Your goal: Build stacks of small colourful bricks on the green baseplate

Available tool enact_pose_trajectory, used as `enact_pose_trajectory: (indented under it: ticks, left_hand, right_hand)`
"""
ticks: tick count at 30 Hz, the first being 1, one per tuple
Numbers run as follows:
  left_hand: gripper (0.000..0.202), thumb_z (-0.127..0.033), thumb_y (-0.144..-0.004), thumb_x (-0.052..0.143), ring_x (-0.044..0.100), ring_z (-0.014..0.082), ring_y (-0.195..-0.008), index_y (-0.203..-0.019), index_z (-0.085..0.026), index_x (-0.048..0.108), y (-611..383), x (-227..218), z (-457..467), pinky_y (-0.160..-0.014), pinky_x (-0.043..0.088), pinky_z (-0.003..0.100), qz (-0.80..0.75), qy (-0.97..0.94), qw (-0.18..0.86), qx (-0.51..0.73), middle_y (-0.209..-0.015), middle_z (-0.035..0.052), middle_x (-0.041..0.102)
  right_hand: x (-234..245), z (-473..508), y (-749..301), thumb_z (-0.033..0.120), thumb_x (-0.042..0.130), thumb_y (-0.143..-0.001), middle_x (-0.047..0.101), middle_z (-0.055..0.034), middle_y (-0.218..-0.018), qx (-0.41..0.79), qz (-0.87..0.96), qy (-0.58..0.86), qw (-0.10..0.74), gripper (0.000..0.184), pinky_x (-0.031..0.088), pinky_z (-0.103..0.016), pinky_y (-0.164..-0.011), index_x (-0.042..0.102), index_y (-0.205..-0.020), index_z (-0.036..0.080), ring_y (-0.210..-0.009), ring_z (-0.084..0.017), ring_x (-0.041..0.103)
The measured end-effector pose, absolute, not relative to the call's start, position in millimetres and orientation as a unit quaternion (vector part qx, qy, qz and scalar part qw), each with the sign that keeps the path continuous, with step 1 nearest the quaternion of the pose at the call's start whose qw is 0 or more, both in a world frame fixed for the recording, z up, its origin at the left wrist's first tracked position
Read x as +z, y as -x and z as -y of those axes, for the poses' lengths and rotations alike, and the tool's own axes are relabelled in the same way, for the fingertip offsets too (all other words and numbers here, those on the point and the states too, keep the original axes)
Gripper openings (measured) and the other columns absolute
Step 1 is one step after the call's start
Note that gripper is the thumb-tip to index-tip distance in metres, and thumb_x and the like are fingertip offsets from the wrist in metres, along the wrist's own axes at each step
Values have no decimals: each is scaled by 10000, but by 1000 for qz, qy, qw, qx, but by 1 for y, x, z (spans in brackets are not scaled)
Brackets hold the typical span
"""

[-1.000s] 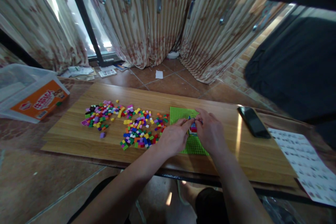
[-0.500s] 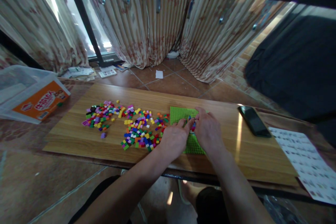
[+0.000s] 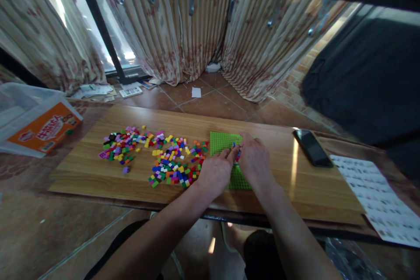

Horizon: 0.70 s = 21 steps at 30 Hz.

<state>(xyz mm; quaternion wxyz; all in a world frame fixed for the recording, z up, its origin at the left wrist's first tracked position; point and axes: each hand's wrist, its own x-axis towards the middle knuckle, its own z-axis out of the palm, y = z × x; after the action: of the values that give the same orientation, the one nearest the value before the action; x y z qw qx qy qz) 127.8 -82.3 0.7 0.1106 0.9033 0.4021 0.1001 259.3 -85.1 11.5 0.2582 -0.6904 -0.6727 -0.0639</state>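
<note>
A green studded baseplate (image 3: 221, 141) lies on the wooden board (image 3: 295, 188). Both my hands meet over its middle. My left hand (image 3: 215, 175) rests on the plate with its fingertips pinched at a small stack of red and blue bricks (image 3: 236, 154). My right hand (image 3: 255, 162) closes on the same small stack from the right; most of the stack is hidden by my fingers. A spread of small loose bricks in many colours (image 3: 170, 164) lies just left of the plate.
A second cluster of loose bricks (image 3: 120, 145) lies further left. A black phone (image 3: 311, 148) rests on the board's right end, beside a printed sheet (image 3: 377, 197). A clear plastic box with an orange label (image 3: 36, 124) sits at far left. Curtains (image 3: 183, 26) hang behind.
Both hands have stayed together on the small brick stack over the green plate; the view has shifted slightly, so everything sits a little lower left.
</note>
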Motion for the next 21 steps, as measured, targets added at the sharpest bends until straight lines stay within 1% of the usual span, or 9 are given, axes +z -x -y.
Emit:
enact_pose_trajectory:
  ticks: [3, 7, 10, 13, 17, 21]
  left_hand:
    - [561, -104, -885, 393, 637, 202, -979, -1433, -185, 304, -128, 0, 82, -754, 524, 300, -402, -901, 127, 100, -1221, 89, 604]
    - [577, -110, -881, 396, 628, 203, -1002, -1444, -176, 288, -129, -1, 81, -786, 527, 310, -402, -898, 145, 104, -1270, 86, 584]
    - [588, -102, -872, 397, 624, 207, -1011, -1444, -188, 293, -128, -1, 81, -794, 529, 318, -403, -897, 148, 105, -1295, 82, 571]
    - [595, -109, -873, 400, 612, 209, -1053, -1450, -191, 282, -127, -2, 81, -826, 526, 318, -398, -897, 156, 114, -1308, 83, 563]
    - [592, -123, -879, 408, 600, 204, -1080, -1452, -187, 274, -127, -4, 81, -863, 516, 312, -394, -895, 163, 128, -1303, 89, 565]
    - [599, -129, -877, 422, 611, 203, -1047, -1454, -205, 279, -126, -6, 81, -830, 523, 309, -395, -895, 160, 131, -1292, 86, 570]
  right_hand:
    - [10, 87, -260, 80, 389, -805, 669, -109, -786, -71, 671, 689, 266, 392, 445, -357, -679, 602, -1129, 141, -784, -250, 556]
    - [6, 89, -262, 97, 404, -818, 694, -118, -869, -59, 661, 687, 296, 377, 472, -384, -783, 618, -1126, 139, -856, -245, 587]
    - [1, 92, -266, 146, 430, -840, 705, -120, -898, -47, 651, 676, 342, 327, 479, -419, -836, 638, -1092, 141, -880, -247, 606]
    - [-3, 95, -272, 202, 487, -844, 716, -88, -884, -21, 625, 669, 401, 269, 494, -416, -830, 652, -1054, 174, -871, -235, 629]
    - [-7, 98, -280, 247, 548, -831, 722, -59, -935, 36, 600, 656, 457, 191, 490, -411, -874, 662, -979, 210, -900, -213, 650]
    - [-9, 98, -283, 237, 571, -815, 717, -32, -858, 92, 583, 648, 481, 260, 494, -396, -869, 636, -1065, 208, -857, -194, 654]
